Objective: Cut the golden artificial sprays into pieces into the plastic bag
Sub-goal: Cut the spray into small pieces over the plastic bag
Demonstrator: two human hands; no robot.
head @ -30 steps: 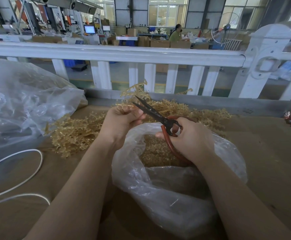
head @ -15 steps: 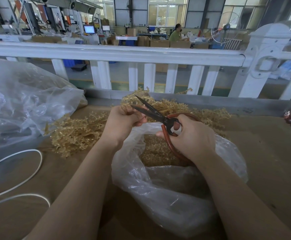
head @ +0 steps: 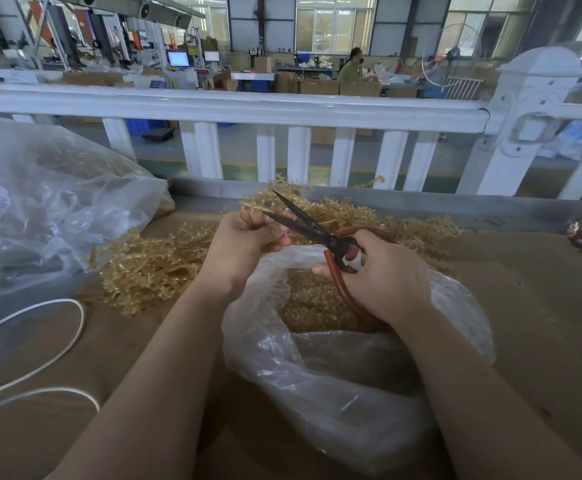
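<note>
Here the left hand [head: 244, 245] pinches a golden spray [head: 268, 202] over the plastic bag [head: 334, 393]; the right hand [head: 383, 275] grips scissors [head: 320, 233], blades parted.

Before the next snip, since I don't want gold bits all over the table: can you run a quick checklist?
1. Scissors blades open: ok, they stand apart in a V.
2. Right hand holds the red handles firmly: ok, fingers are through the loops.
3. Left hand holds a golden spray by the blades: ok, though the exact stem between the blades cannot be told.
4. Left fingers out of the blade path: cannot tell, the lower blade tip lies right against them.
5. Plastic bag mouth open under the cut: ok, cut pieces already lie inside.
6. More uncut sprays at hand: ok, a pile lies left of the bag.
</note>
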